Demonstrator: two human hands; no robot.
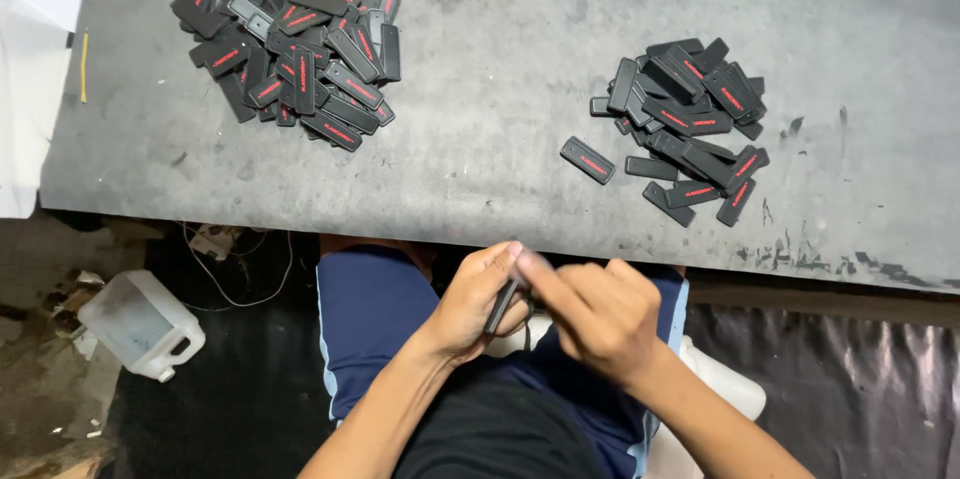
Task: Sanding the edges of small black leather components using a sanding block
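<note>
Low at the far left a white plastic jug [140, 324] lies on the floor; on the grey table [480, 139] sit a big heap of black tags [290, 49] and a smaller heap [690, 124]; the left hand [475, 304] clamps one black tag [502, 307] over the lap; the right hand [600, 314] pinches its top edge; held off the table, it could slip to the cluttered floor.

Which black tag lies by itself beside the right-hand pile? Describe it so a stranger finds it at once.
Start at the grey table and find the smaller pile of black tags on its right side. Just left of that pile's lower edge lies the lone tag, flat, red marking up. Unlike its neighbours, it touches and overlaps no other tag, with bare table all around it.
</note>
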